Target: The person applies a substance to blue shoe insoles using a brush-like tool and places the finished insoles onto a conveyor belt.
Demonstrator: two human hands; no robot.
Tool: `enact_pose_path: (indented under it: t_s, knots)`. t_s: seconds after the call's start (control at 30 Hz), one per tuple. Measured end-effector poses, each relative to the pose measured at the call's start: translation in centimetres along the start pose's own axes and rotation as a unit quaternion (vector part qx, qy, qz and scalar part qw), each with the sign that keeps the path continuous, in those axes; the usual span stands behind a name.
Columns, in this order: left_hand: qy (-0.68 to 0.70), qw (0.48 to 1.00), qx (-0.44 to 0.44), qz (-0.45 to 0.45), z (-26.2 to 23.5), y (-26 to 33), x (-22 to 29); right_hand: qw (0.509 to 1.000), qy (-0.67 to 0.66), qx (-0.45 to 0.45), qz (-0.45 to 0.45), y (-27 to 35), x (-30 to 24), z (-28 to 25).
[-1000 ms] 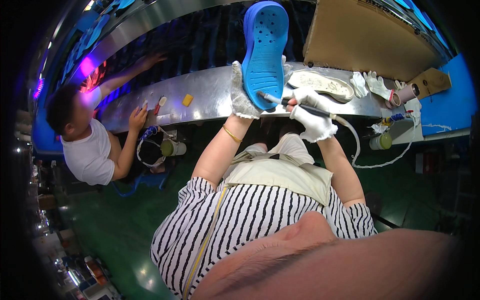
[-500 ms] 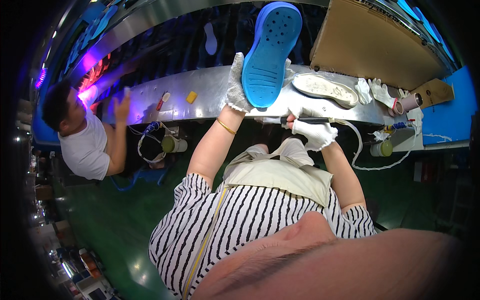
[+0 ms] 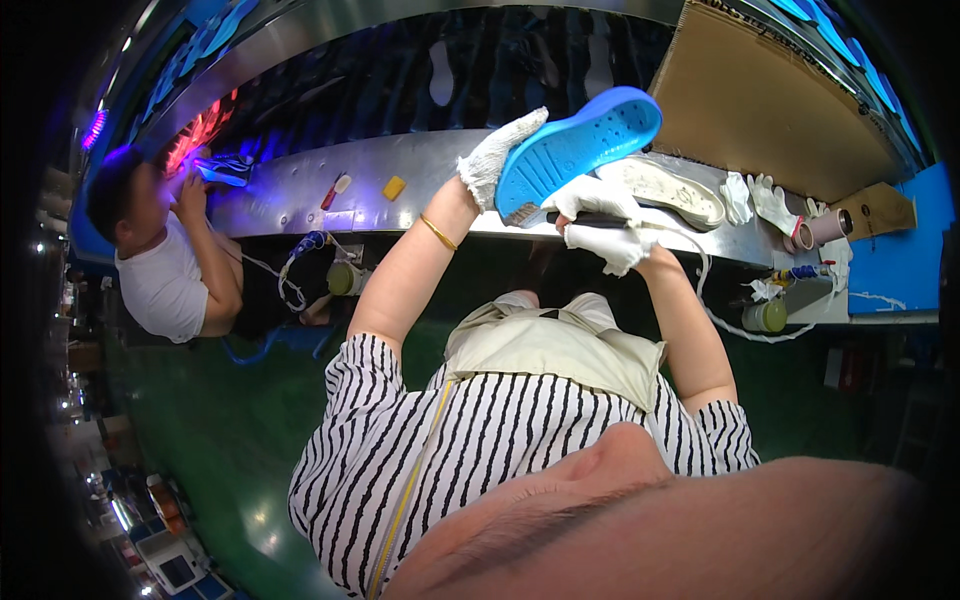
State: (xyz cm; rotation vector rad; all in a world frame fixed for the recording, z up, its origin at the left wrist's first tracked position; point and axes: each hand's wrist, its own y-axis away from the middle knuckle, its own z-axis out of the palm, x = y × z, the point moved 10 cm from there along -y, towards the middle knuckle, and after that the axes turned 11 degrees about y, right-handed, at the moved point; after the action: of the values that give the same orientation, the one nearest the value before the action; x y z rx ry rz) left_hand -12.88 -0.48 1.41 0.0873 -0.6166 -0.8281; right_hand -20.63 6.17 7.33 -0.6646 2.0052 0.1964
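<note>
A bright blue shoe sole (image 3: 575, 145), with holes at its far end and grooves nearer me, is tilted above the metal bench. My left hand (image 3: 497, 158), in a white knit glove, grips its left edge. In my gloved right hand (image 3: 608, 220), bare fingertips wrap round a brush (image 3: 597, 222) with a black handle and a pale hose at its back end. Its bristle end lies at the sole's near end; whether it touches is hard to tell. Just beyond my right hand, a white sole (image 3: 665, 192) rests on the bench.
A metal bench (image 3: 300, 185) runs across, with dark rollers behind it carrying soles. On it are a yellow block (image 3: 394, 188), a small red-handled tool (image 3: 330, 197), spare gloves (image 3: 772, 200) and a cardboard sheet (image 3: 770, 110). A co-worker (image 3: 165, 250) sits at left; a green pot (image 3: 765, 317) hangs right.
The blue sole has swung round, its far end now to the right, its near end by the brush. The co-worker's hands now hold a blue-lit item near the face.
</note>
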Motion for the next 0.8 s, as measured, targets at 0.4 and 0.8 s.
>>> enact_pose_path:
  t_s: [0.4,0.8]
  knots:
    - [-0.169,0.981,0.004,-0.092,1.6,0.0,-2.6,1.0,0.015,0.0,-0.009,1.3,1.1,-2.8]
    - [0.053,0.987,-0.148,-0.023,2.1,1.4,-4.4,0.977,-0.122,0.173,-0.014,1.3,4.9,-8.5]
